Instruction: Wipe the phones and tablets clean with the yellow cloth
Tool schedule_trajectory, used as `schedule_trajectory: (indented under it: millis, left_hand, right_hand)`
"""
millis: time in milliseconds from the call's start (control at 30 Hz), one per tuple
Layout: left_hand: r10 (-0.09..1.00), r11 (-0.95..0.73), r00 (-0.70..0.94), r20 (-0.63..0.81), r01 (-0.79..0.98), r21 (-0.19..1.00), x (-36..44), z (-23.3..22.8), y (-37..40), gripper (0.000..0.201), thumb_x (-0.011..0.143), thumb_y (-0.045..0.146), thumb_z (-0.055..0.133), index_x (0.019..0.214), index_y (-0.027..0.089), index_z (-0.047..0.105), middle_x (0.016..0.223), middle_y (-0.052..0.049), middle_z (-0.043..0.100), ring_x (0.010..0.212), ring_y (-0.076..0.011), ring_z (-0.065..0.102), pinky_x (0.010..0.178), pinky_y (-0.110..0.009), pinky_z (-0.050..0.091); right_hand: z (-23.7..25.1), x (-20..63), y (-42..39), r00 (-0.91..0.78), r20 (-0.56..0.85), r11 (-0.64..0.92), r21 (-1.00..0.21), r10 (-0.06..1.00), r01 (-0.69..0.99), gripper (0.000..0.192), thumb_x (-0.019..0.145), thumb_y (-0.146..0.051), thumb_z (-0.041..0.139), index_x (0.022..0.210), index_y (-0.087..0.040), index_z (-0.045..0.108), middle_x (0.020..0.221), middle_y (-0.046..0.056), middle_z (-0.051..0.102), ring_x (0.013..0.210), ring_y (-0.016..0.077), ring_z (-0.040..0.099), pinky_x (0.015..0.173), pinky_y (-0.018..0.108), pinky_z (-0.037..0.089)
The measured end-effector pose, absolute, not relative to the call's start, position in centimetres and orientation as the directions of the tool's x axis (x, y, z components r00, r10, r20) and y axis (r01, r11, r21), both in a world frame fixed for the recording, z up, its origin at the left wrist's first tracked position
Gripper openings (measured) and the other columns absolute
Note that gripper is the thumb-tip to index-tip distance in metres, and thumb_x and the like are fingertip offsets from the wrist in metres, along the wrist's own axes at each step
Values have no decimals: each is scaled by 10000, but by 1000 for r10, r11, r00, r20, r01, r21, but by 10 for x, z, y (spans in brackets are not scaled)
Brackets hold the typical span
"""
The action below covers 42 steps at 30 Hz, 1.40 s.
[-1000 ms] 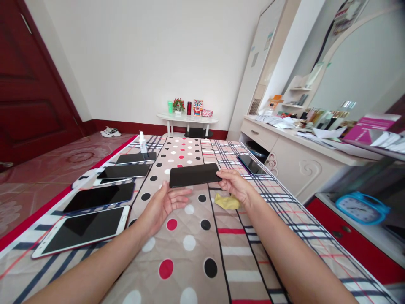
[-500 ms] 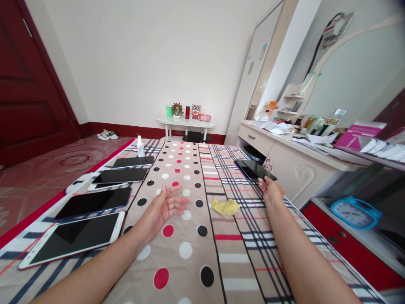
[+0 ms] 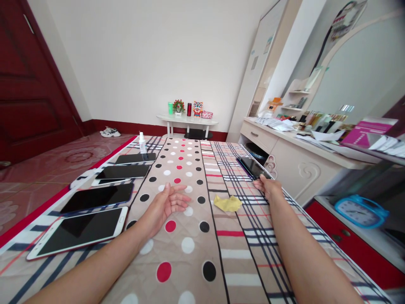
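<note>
While the right hand [image 3: 268,187] rests at the near end of the dark phone [image 3: 253,167] on the plaid side of the bed cover [image 3: 228,253], its fingers lie loosely apart on the fabric, touching the phone's edge rather than closed round it. The left hand [image 3: 169,202] lies palm up and empty, fingers spread, on the dotted strip, well to the left of that phone. A crumpled yellow cloth [image 3: 228,203] sits between the two hands, nearer the phone. Far left of the phone, a row of devices runs along the cover's edge: a white tablet [image 3: 79,231] nearest, then a dark phone with a blue rim [image 3: 98,197], two more dark ones beyond, and a small spray bottle [image 3: 142,142] at the far end.

To do this placing well, I judge the phone should lie flat and square with the plaid lines, clear of the bed's right edge, and the fingertips should lift off without dragging it.
</note>
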State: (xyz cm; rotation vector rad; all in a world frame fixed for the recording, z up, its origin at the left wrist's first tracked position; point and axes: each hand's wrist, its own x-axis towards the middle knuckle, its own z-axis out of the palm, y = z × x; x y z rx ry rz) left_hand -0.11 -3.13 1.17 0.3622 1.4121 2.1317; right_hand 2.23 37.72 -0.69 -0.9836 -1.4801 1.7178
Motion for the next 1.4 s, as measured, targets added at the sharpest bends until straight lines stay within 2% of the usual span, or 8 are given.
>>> schedule_trajectory:
  millis: [100, 367, 633, 900, 1067, 1133, 1267, 1400]
  left_hand:
    - [585, -284, -808, -70, -284, 916, -2, 11, -31, 614, 947, 557, 332, 1227, 61, 562, 951, -189, 706, 772, -203, 652, 742, -302, 510]
    - [586, -274, -808, -58, -266, 924, -1, 11, -31, 597, 932, 565, 378, 1197, 77, 598, 943, -177, 711, 790, -208, 658, 762, -309, 506]
    - [577, -275, -814, -62, -265, 924, 0, 11, -30, 592, 911, 572, 429, 1183, 77, 606, 932, -179, 712, 769, -205, 657, 737, -302, 505]
    - [576, -256, -815, -67, -258, 932, 1, 13, -30, 583, 930, 548, 407, 1199, 62, 583, 941, -182, 710, 770, -203, 655, 742, -310, 509]
    - [576, -267, -816, -56, -252, 930, 2, 13, -30, 582, 912, 559, 445, 1175, 65, 604, 921, -174, 712, 760, -201, 654, 729, -306, 505]
    - [572, -262, -819, -48, -237, 935, 2, 12, -30, 561, 904, 550, 471, 1161, 73, 617, 909, -164, 712, 750, -196, 652, 724, -302, 503]
    - [551, -187, -834, -26, -154, 970, 5, 8, -28, 431, 868, 467, 584, 1094, 109, 661, 897, -133, 717, 736, -182, 647, 726, -299, 498]
    - [622, -38, -783, -24, -61, 997, 12, 17, -33, 299, 821, 367, 662, 1025, 154, 708, 885, -106, 725, 751, -188, 649, 711, -294, 489]
  right_hand:
    - [-6, 21, 376, -486, -199, -180, -980, 851, 86, 104, 886, -145, 497, 837, -136, 588, 537, 48, 606, 468, 131, 579, 421, 170, 501]
    - [-1, 18, 375, -438, -244, -187, -968, 865, 170, 183, 938, -216, 403, 858, -149, 554, 536, 45, 586, 457, 137, 572, 423, 200, 482]
    - [-3, 17, 382, -471, -215, -135, -971, 855, 199, 75, 810, -220, 595, 820, -158, 555, 548, 41, 584, 447, 141, 545, 390, 225, 458]
    - [-3, 14, 384, -497, -162, -41, -968, 853, 246, 80, 776, -231, 598, 746, -160, 575, 487, 36, 562, 392, 132, 492, 356, 240, 402]
    - [-7, 16, 384, -480, -84, 65, -956, 873, 287, 158, 763, -301, 586, 671, -174, 585, 450, 23, 539, 352, 125, 430, 379, 274, 379]
    - [-9, 17, 383, -481, -14, 164, -931, 877, 326, 240, 775, -359, 558, 615, -182, 585, 430, 20, 515, 360, 135, 427, 436, 306, 407]
    - [-11, 23, 375, -544, 270, 540, -725, 794, 428, 423, 829, -453, 451, 513, -197, 566, 422, 50, 501, 452, 185, 479, 587, 351, 410]
    - [-11, 26, 367, -575, 391, 669, -614, 719, 419, 439, 837, -483, 440, 529, -197, 570, 496, 65, 561, 537, 209, 502, 604, 340, 354]
